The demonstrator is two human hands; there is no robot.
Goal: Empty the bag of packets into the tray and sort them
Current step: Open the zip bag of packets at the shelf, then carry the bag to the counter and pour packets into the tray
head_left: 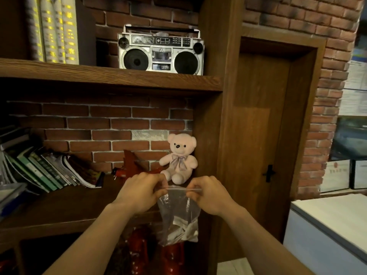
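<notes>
A clear plastic zip bag (178,211) hangs in front of me, held up in the air at its top edge. White packets (184,229) lie bunched at its bottom. My left hand (141,193) pinches the left end of the bag's top strip, and my right hand (208,195) pinches the right end. The top strip is stretched taut between the two hands. A grey tray-like edge (10,192) shows at the far left on the shelf, mostly cut off by the frame.
A wooden shelf (59,213) stands right behind the bag, with leaning books (49,169), a pink teddy bear (180,157) and a red object (131,163). A boombox (160,52) sits above. A wooden door (258,135) and white counter (327,225) lie to the right.
</notes>
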